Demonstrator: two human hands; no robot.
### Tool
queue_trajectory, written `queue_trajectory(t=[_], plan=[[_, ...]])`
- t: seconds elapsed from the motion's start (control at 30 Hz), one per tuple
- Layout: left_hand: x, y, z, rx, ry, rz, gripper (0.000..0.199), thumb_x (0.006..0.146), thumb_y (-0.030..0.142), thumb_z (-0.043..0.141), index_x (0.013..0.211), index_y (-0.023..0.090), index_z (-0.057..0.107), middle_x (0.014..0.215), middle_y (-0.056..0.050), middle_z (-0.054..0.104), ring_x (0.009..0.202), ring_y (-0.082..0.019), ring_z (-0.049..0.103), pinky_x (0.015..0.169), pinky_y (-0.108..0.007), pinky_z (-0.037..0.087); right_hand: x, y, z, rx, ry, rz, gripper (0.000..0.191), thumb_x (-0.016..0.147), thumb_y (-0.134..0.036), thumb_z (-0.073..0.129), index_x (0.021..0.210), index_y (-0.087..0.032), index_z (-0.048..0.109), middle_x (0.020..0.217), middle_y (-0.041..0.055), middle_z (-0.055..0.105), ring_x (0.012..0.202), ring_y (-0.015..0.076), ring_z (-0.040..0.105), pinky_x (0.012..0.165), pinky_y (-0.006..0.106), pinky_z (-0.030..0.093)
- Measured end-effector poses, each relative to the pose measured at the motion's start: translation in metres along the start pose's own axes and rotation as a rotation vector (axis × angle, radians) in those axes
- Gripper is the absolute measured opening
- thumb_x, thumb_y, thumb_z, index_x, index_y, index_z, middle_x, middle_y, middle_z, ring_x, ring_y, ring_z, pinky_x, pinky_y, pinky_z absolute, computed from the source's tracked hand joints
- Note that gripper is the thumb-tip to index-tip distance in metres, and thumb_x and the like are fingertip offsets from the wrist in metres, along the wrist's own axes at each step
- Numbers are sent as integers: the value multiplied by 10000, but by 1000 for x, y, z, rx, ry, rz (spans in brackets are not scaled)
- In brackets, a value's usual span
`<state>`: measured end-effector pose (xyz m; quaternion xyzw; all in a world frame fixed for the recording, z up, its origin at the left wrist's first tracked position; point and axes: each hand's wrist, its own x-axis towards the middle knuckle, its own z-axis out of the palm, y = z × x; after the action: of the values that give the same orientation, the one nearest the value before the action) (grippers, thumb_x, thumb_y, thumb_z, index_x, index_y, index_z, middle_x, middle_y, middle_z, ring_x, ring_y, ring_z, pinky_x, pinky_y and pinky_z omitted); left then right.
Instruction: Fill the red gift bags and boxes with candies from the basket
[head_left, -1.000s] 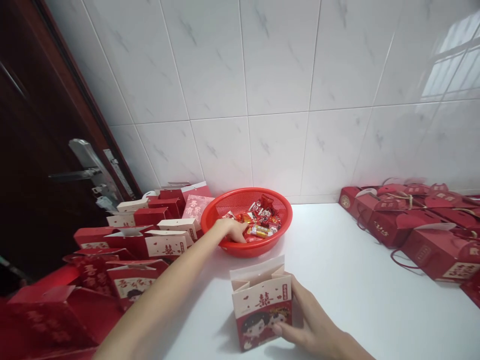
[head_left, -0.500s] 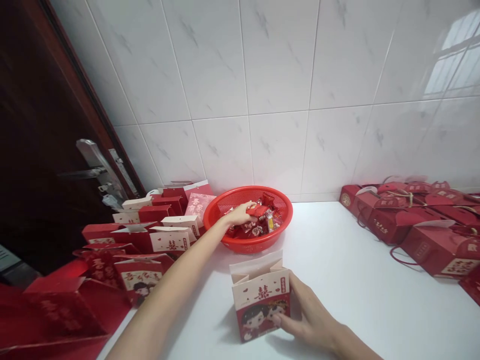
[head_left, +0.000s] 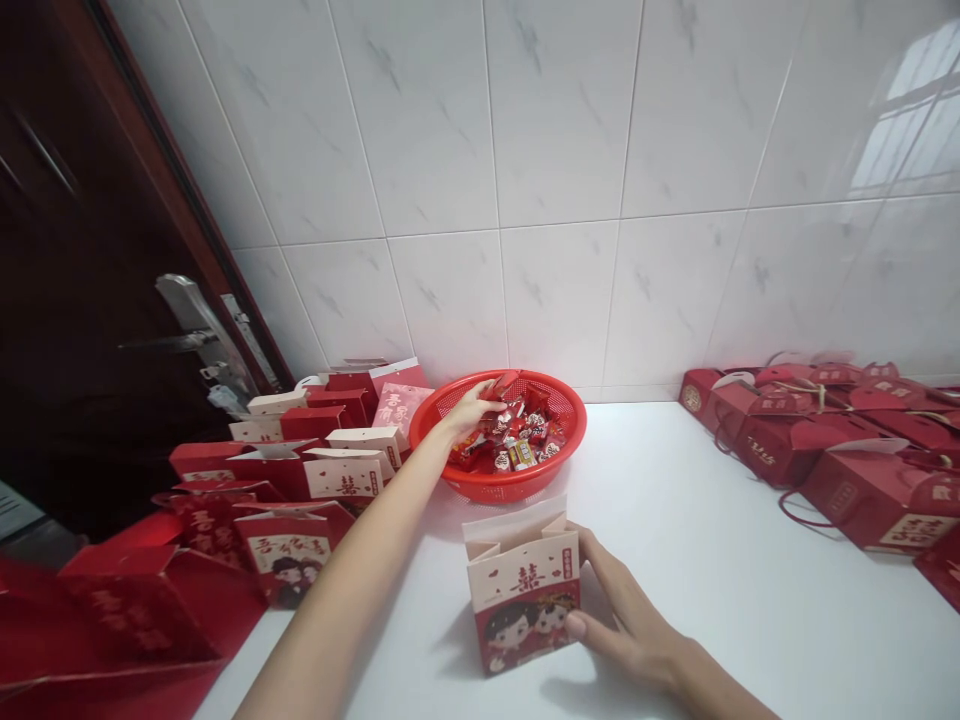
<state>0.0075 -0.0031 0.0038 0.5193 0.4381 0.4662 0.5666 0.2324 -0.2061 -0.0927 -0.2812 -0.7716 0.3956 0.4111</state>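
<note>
My left hand (head_left: 474, 408) is over the red plastic basket (head_left: 499, 490), its fingers closed on a red wrapped packet (head_left: 505, 382). Beneath it in the basket lie several wrapped sweets (head_left: 536, 425), mostly red, one with a yellow label. My right hand (head_left: 626, 620) grips the right side of a red and cream paper gift box (head_left: 517, 615), thumb on the front and fingers behind it. The box stands upright on the white table with its top flap raised. It has cartoon faces on its front; its inside is mostly hidden from me.
Rows of open red and cream gift boxes (head_left: 341, 478) crowd the left side. Along the right stand several closed red boxes (head_left: 784, 440) with cord handles. A tiled wall (head_left: 559, 290) rises behind the white table (head_left: 720, 560); a dark door (head_left: 82, 250) is at left.
My left hand has lifted a little within the basket, raising the red packet off the sweets, and more of them now show. My right hand stays on the box.
</note>
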Motion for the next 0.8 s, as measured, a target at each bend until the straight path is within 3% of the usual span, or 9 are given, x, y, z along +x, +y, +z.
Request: queue_trajectory(t=[0.13, 0.27, 0.47, 0.63, 0.8], plan=[[-1, 1, -2, -30, -16, 23, 640, 654, 47, 747, 1255, 218, 607, 910, -46, 735, 567, -127, 631, 540, -235, 488, -2, 6, -2, -25, 40, 2, 722, 896, -690, 439, 1446, -238, 320, 1360, 139, 509, 1045, 280, 558, 939, 432, 455], [-3, 4, -3, -84, -11, 13, 697, 675, 24, 689, 1332, 196, 534, 842, -33, 719, 624, -145, 667, 639, -258, 529, -3, 9, -3, -30, 56, -3, 727, 901, -689, 425, 1459, -240, 298, 1358, 138, 507, 1027, 271, 556, 931, 431, 457], [-6, 5, -3, -173, -12, 70, 816, 626, -69, 688, 1367, 223, 512, 929, -36, 731, 718, -137, 675, 734, -263, 544, -2, 9, -6, -56, 91, -3, 728, 910, -681, 418, 1466, -225, 304, 1332, 144, 519, 1024, 272, 556, 928, 437, 464], [-8, 8, -2, -213, -16, 50, 394, 761, 216, 759, 1144, 211, 667, 1036, -51, 724, 717, -143, 681, 718, -271, 552, 5, 6, -15, -79, 223, 6, 563, 958, -610, 379, 1389, -249, 404, 1307, 126, 534, 927, 231, 589, 879, 412, 490], [-11, 15, -1, -281, 46, -35, 341, 831, 462, 672, 1034, 187, 676, 778, -33, 719, 634, -173, 685, 660, -283, 564, 57, -5, -33, -53, 495, 56, 377, 931, -472, 533, 1223, -235, 510, 1137, 96, 632, 862, 203, 609, 797, 372, 518]])
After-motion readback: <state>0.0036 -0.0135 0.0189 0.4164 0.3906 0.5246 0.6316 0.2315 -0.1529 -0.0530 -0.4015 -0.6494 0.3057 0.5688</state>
